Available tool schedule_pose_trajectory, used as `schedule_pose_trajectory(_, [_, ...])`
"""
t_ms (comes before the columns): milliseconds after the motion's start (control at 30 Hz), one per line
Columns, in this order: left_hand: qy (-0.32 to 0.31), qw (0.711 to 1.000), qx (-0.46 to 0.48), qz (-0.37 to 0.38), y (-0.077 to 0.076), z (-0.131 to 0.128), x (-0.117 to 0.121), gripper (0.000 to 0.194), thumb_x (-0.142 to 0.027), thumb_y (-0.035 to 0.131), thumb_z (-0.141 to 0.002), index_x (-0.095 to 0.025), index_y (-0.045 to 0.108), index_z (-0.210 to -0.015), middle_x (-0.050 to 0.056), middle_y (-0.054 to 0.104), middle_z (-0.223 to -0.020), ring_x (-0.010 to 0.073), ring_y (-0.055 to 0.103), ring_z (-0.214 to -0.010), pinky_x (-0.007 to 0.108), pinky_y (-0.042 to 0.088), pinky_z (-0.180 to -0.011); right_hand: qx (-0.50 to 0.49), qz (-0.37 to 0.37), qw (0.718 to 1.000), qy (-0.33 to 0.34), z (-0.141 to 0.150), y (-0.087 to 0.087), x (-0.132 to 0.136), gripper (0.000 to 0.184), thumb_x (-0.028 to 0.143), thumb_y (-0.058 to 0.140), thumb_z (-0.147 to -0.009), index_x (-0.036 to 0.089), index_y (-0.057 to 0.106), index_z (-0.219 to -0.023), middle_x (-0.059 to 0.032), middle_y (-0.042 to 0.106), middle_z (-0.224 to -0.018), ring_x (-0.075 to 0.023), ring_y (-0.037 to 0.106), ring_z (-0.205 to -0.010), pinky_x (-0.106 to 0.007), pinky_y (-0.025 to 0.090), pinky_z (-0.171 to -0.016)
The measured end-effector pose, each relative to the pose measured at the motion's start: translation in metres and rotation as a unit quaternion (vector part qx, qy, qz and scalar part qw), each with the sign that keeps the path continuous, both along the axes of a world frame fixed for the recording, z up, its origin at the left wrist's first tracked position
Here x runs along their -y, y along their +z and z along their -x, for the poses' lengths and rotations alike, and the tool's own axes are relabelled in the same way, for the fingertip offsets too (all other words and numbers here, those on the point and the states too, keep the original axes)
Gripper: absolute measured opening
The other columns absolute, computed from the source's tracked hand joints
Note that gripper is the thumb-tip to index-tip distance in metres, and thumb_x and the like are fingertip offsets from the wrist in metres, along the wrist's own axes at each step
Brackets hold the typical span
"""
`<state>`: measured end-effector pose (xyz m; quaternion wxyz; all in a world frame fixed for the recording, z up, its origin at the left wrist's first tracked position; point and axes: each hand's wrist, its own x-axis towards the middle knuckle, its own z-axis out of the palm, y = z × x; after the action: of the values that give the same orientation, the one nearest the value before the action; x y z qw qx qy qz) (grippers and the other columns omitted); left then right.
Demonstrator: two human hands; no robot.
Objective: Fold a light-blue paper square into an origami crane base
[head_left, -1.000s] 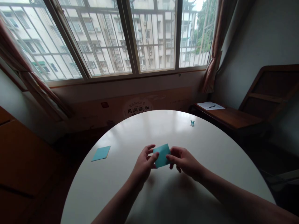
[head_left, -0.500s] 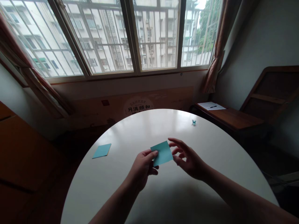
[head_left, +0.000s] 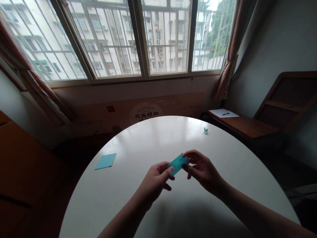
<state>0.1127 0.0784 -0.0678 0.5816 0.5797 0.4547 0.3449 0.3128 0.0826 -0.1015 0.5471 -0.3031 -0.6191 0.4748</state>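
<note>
A small teal sheet of paper (head_left: 178,164) is held above the table between both hands, bent or folded over into a narrow strip. My left hand (head_left: 158,178) pinches its left end, thumb on top and the other fingers beneath. On the opposite end, my right hand (head_left: 201,168) grips the paper between thumb and fingertips. To the left lies a stack of teal paper squares (head_left: 106,161), flat near the table's edge. A tiny blue-green folded paper figure (head_left: 206,131) stands toward the far right of the table.
The round white table (head_left: 158,138) reaches toward a barred window (head_left: 146,43). Right of it stands a brown wooden bench (head_left: 252,127) with a white paper sheet (head_left: 224,113) and a dark pen on top. An orange-brown cabinet (head_left: 17,158) is at the left.
The paper was a flat open square in my left hand, with my right hand at its edge. Now it is bent over into a strip and my right fingers have closed on it.
</note>
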Motion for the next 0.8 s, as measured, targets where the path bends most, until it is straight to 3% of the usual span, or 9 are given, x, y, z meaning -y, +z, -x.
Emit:
schedule_pose_trajectory(100, [0.053, 0.992, -0.032, -0.106, -0.002, -0.001, 0.002, 0.049, -0.058, 0.053, -0.088, -0.014, 0.068, -0.106, 0.011, 0.066, -0.095, 0.0252, 0.061, -0.089, 0.03, 0.053, -0.065, 0.004, 0.027, 0.999, -0.027, -0.001, -0.002, -0.001, 0.049, 0.033, 0.074, -0.087, 0.024, 0.048, -0.129, -0.0057, 0.062, -0.102, -0.0191, 0.063, -0.084, -0.026, 0.056, -0.056])
schedule_pose_trajectory(200, [0.066, 0.98, -0.082, -0.169, -0.002, -0.002, 0.004, 0.044, -0.053, 0.062, -0.087, -0.017, 0.068, -0.111, 0.011, 0.068, -0.103, 0.0255, 0.063, -0.093, 0.031, 0.053, -0.069, 0.009, 0.023, 0.999, -0.026, 0.0, -0.003, -0.001, 0.067, 0.027, 0.073, -0.088, 0.028, 0.036, -0.144, -0.004, 0.062, -0.105, -0.0163, 0.063, -0.082, -0.029, 0.056, -0.067])
schedule_pose_trajectory(333, [0.056, 0.969, -0.132, -0.202, 0.0, -0.005, 0.007, 0.023, -0.041, 0.07, -0.083, -0.02, 0.075, -0.09, 0.007, 0.071, -0.089, 0.0221, 0.064, -0.08, 0.028, 0.05, -0.063, -0.009, 0.028, 0.999, -0.014, 0.001, 0.0, 0.003, 0.072, 0.024, 0.074, -0.088, 0.029, 0.034, -0.147, -0.0028, 0.063, -0.103, -0.0148, 0.063, -0.083, -0.03, 0.054, -0.076])
schedule_pose_trajectory(400, [0.051, 0.972, -0.121, -0.194, 0.002, -0.006, 0.008, 0.023, -0.041, 0.069, -0.084, -0.019, 0.076, -0.083, 0.006, 0.07, -0.079, 0.0209, 0.063, -0.072, 0.027, 0.049, -0.06, -0.035, 0.053, 0.998, 0.014, 0.001, 0.002, 0.005, 0.073, 0.026, 0.075, -0.088, 0.03, 0.033, -0.148, -0.0034, 0.063, -0.104, -0.0155, 0.063, -0.084, -0.032, 0.054, -0.078])
schedule_pose_trajectory(500, [0.053, 0.984, -0.066, -0.158, 0.003, -0.009, 0.009, 0.028, -0.043, 0.069, -0.083, -0.016, 0.075, -0.081, 0.008, 0.069, -0.075, 0.0209, 0.062, -0.067, 0.027, 0.049, -0.054, -0.064, 0.095, 0.993, 0.038, 0.0, 0.003, 0.006, 0.067, 0.032, 0.075, -0.088, 0.026, 0.039, -0.145, -0.0043, 0.063, -0.1, -0.0172, 0.063, -0.084, -0.032, 0.055, -0.075])
schedule_pose_trajectory(600, [0.064, 0.989, -0.022, -0.13, 0.002, -0.012, 0.01, 0.031, -0.044, 0.071, -0.08, -0.014, 0.073, -0.079, 0.009, 0.069, -0.074, 0.0211, 0.062, -0.067, 0.026, 0.048, -0.051, -0.074, 0.12, 0.989, 0.045, 0.002, 0.003, 0.005, 0.047, 0.037, 0.075, -0.087, 0.019, 0.058, -0.127, -0.0059, 0.064, -0.095, -0.0166, 0.062, -0.079, -0.029, 0.053, -0.068])
schedule_pose_trajectory(700, [0.063, 0.99, -0.02, -0.124, 0.001, -0.013, 0.011, 0.03, -0.044, 0.072, -0.079, -0.014, 0.073, -0.08, 0.009, 0.069, -0.074, 0.0206, 0.061, -0.067, 0.025, 0.049, -0.051, -0.084, 0.112, 0.988, 0.067, 0.005, 0.003, 0.005, 0.026, 0.037, 0.074, -0.088, 0.015, 0.067, -0.101, -0.0058, 0.064, -0.089, -0.0153, 0.06, -0.076, -0.027, 0.05, -0.067])
schedule_pose_trajectory(800, [0.04, 0.989, -0.046, -0.135, 0.003, -0.011, 0.01, 0.026, -0.04, 0.072, -0.08, -0.014, 0.074, -0.081, 0.008, 0.069, -0.074, 0.0193, 0.06, -0.064, 0.025, 0.05, -0.052, -0.088, 0.115, 0.987, 0.07, 0.006, 0.004, 0.007, 0.022, 0.036, 0.073, -0.089, 0.014, 0.068, -0.092, -0.0042, 0.063, -0.08, -0.0137, 0.058, -0.072, -0.025, 0.048, -0.065])
